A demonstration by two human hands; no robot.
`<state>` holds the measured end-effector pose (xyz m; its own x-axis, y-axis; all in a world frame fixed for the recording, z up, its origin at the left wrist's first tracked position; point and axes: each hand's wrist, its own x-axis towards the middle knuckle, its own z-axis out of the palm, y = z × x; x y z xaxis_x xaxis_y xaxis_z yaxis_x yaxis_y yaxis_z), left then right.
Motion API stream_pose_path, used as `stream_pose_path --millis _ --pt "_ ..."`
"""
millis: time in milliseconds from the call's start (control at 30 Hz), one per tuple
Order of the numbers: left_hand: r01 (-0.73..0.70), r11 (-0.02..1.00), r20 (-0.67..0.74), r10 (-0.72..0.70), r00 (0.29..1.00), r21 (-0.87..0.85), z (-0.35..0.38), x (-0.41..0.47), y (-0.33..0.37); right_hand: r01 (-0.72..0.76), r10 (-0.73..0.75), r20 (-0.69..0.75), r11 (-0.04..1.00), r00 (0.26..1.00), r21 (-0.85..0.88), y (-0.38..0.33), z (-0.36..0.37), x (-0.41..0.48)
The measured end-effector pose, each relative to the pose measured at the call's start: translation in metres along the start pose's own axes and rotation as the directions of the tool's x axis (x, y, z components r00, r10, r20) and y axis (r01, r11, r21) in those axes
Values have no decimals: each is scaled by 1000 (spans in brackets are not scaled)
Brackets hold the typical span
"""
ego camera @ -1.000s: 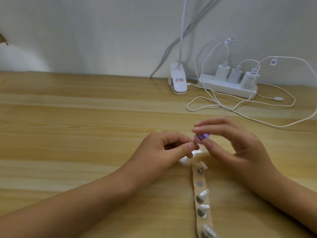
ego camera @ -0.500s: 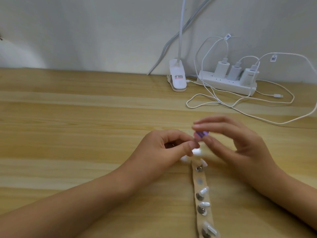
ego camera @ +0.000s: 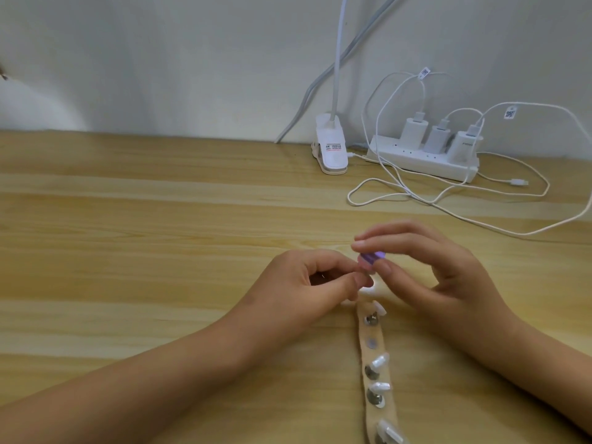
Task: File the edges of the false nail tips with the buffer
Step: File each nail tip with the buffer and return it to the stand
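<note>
The buffer [ego camera: 371, 259] is pinched in the right hand [ego camera: 448, 283] and set against the left hand [ego camera: 307, 283], where a hidden item, presumably a nail tip, is pinched steady for filing.

Small purple buffer [ego camera: 371, 260], pinched in the right hand [ego camera: 448, 283], above pale nail tips [ego camera: 380, 361] stuck along a beige strip [ego camera: 371, 342].

The right hand [ego camera: 448, 283] pinches a purple buffer [ego camera: 371, 259]. At its nine o'clock, the left hand [ego camera: 307, 290] pinches a blurred nail tip [ego camera: 368, 291].
</note>
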<state>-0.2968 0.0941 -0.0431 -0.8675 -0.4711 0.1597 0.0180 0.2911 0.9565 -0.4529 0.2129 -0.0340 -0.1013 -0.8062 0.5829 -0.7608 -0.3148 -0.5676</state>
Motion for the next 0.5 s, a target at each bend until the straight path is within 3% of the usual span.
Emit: stream_pose_path --millis 100,233,367,500 --pt "-22 999 13 21 1000 41 0 -1 0 62 -62 12 998 998 -5 -3 4 -3" --pt "3 999 10 -4 1000 42 -1 0 -2 5 -5 -20 1000 1000 -26 0 0 -1" --pt "-17 999 5 16 1000 38 1 0 -1 123 -123 20 992 992 -25 -6 5 -5" --pt "10 1000 -4 -10 1000 20 -1 1 -3 10 -11 -26 999 1000 -36 1 0 -2"
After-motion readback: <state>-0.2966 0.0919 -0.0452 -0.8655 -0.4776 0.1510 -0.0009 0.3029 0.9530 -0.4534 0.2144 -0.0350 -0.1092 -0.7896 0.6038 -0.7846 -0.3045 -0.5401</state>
